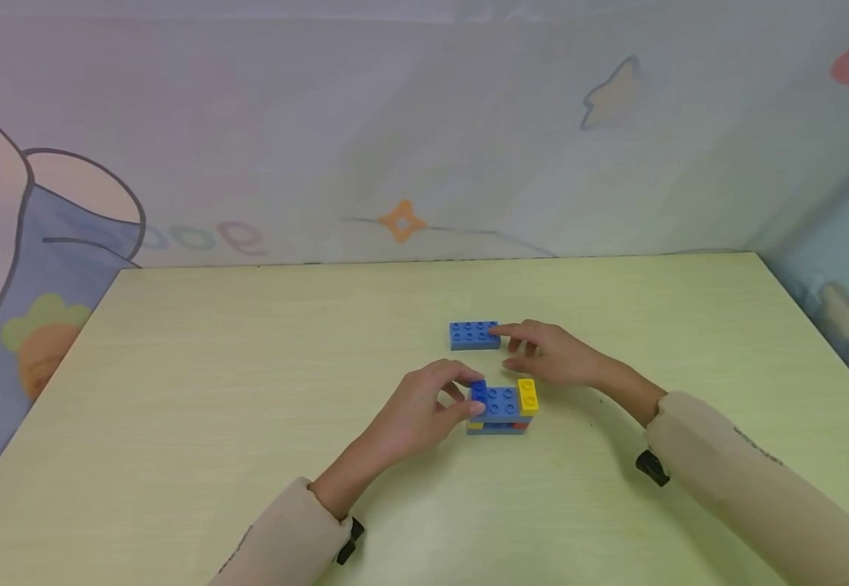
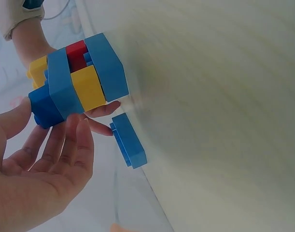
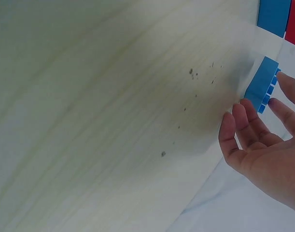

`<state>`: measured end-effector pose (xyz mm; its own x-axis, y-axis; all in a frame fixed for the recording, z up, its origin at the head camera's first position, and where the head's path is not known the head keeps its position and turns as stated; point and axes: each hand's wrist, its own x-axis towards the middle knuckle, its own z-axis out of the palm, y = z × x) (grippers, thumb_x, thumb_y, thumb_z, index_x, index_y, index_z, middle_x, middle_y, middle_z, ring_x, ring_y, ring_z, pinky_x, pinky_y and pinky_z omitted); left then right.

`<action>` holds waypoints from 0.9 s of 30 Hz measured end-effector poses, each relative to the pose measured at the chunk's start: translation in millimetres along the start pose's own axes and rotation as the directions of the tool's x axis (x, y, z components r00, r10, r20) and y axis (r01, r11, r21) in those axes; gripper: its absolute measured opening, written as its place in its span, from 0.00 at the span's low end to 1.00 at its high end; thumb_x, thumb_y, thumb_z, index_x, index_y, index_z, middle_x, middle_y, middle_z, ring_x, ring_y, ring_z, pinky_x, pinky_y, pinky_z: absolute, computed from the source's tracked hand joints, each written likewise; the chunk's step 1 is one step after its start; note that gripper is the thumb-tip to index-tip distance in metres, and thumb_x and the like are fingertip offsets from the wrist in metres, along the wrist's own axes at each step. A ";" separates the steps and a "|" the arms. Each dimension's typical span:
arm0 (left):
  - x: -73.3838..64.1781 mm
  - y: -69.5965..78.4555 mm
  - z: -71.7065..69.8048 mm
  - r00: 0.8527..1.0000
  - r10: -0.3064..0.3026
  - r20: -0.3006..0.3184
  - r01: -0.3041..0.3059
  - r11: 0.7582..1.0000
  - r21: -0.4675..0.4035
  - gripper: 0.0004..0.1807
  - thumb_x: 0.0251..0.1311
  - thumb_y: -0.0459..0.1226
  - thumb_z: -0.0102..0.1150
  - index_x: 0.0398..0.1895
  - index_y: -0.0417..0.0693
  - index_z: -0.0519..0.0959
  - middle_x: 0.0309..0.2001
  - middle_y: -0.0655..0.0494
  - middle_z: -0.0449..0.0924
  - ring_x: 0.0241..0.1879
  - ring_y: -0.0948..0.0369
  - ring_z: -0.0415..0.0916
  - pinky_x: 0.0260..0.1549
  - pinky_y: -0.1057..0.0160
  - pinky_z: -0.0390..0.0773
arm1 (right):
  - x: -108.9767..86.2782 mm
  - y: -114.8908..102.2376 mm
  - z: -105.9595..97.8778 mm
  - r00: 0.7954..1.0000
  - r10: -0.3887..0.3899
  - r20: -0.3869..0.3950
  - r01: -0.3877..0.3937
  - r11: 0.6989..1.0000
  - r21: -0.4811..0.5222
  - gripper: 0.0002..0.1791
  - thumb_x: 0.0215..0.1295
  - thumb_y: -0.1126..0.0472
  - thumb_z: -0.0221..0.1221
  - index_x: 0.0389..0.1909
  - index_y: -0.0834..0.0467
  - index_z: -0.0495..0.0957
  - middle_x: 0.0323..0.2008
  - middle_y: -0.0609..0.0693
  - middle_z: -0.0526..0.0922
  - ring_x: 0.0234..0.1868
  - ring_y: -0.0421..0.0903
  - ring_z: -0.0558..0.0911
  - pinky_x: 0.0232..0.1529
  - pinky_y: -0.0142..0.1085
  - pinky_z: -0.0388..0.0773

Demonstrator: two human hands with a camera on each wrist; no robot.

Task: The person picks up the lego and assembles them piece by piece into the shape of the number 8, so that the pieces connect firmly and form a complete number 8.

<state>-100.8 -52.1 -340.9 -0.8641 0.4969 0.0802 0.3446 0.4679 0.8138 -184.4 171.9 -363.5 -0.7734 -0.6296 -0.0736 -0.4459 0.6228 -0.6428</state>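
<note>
A small stack of building bricks [image 1: 503,402] stands on the table in front of me. At its top left end is a dark blue brick [image 2: 48,107], pinched between the thumb and fingers of my left hand [image 1: 418,408]. A small yellow brick [image 1: 527,397] sits on the top right end. Between the stack's two long blue layers, the left wrist view shows another yellow brick [image 2: 89,87] and a red brick [image 2: 76,56]. Behind the stack lies a loose blue brick [image 1: 471,336], studs up. My right hand [image 1: 557,355] reaches its right end with an extended index finger, thumb apart.
The pale wooden table [image 1: 248,366] extends to both sides of the bricks. Along its back edge hangs a printed cloth [image 1: 285,122], with more cloth at the right side. Small dark specks [image 3: 190,71] dot the tabletop near the right hand.
</note>
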 end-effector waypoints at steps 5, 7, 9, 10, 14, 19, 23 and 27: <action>0.3 0.5 0.5 1.000 -0.002 0.003 0.002 1.000 0.003 0.15 0.58 0.33 0.58 0.48 0.38 0.75 0.45 0.51 0.76 0.40 0.58 0.75 0.32 0.70 0.75 | -0.9 0.9 -0.7 1.000 0.021 0.000 -0.021 1.000 -0.003 0.24 0.62 0.64 0.56 0.59 0.65 0.67 0.42 0.57 0.76 0.39 0.50 0.74 0.41 0.40 0.74; 0.1 0.8 0.5 1.000 -0.003 0.005 0.003 1.000 0.005 0.15 0.58 0.33 0.58 0.48 0.38 0.75 0.45 0.51 0.76 0.40 0.58 0.75 0.32 0.70 0.75 | -2.9 1.2 -0.9 1.000 0.029 -0.001 -0.029 1.000 0.011 0.23 0.62 0.64 0.56 0.58 0.66 0.68 0.43 0.57 0.76 0.39 0.50 0.74 0.41 0.40 0.74; 0.0 1.1 0.4 1.000 -0.004 0.006 0.004 1.000 0.008 0.15 0.58 0.33 0.58 0.48 0.38 0.75 0.45 0.51 0.76 0.40 0.58 0.75 0.32 0.70 0.75 | -6.1 1.4 -1.8 0.999 0.040 -0.003 -0.040 0.999 0.025 0.22 0.62 0.63 0.57 0.57 0.66 0.69 0.43 0.57 0.76 0.40 0.50 0.74 0.41 0.40 0.74; -0.1 1.4 0.3 1.000 -0.005 0.006 0.005 1.000 0.008 0.15 0.58 0.33 0.58 0.48 0.38 0.75 0.45 0.51 0.76 0.40 0.58 0.75 0.32 0.70 0.75 | -8.0 1.7 -2.4 0.999 0.045 -0.004 -0.045 0.998 0.031 0.22 0.62 0.63 0.57 0.56 0.65 0.69 0.43 0.57 0.76 0.40 0.50 0.74 0.41 0.40 0.74; -0.5 2.2 -0.1 1.000 -0.016 0.007 0.016 1.000 0.013 0.15 0.58 0.33 0.58 0.48 0.38 0.75 0.45 0.51 0.76 0.40 0.58 0.75 0.32 0.70 0.75 | -16.2 4.9 -5.4 0.999 0.052 -0.014 -0.051 0.998 0.046 0.21 0.60 0.62 0.58 0.54 0.64 0.71 0.43 0.56 0.76 0.40 0.49 0.75 0.41 0.39 0.74; -0.8 1.9 -0.2 1.000 -0.023 0.005 0.023 1.000 0.015 0.15 0.58 0.33 0.58 0.48 0.39 0.75 0.45 0.51 0.76 0.40 0.58 0.75 0.32 0.69 0.75 | -26.7 11.8 -11.8 0.999 0.052 -0.015 -0.051 0.997 0.059 0.19 0.60 0.61 0.60 0.52 0.63 0.74 0.44 0.54 0.76 0.39 0.47 0.75 0.40 0.38 0.74; -1.4 1.2 -0.2 1.000 -0.024 0.003 0.024 1.000 0.014 0.14 0.58 0.33 0.58 0.48 0.39 0.75 0.44 0.51 0.76 0.40 0.58 0.75 0.33 0.69 0.75 | -32.9 14.6 -17.0 0.997 0.065 -0.047 -0.061 0.995 0.082 0.17 0.58 0.62 0.61 0.48 0.62 0.77 0.45 0.54 0.77 0.38 0.46 0.76 0.38 0.37 0.75; -2.3 1.5 -0.3 0.999 -0.032 0.001 0.032 0.999 0.013 0.15 0.58 0.33 0.58 0.48 0.39 0.75 0.44 0.51 0.76 0.40 0.58 0.75 0.32 0.69 0.75 | -34.3 15.0 -18.3 0.993 0.069 -0.091 -0.061 0.994 0.087 0.18 0.56 0.63 0.62 0.48 0.64 0.75 0.45 0.56 0.77 0.38 0.48 0.76 0.36 0.36 0.75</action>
<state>-98.5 -52.8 -339.8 -0.8742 0.4826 0.0534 0.3215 0.4930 0.8085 -172.8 211.4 -356.7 -0.8402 -0.5402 -0.0479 -0.3570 0.6175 -0.7009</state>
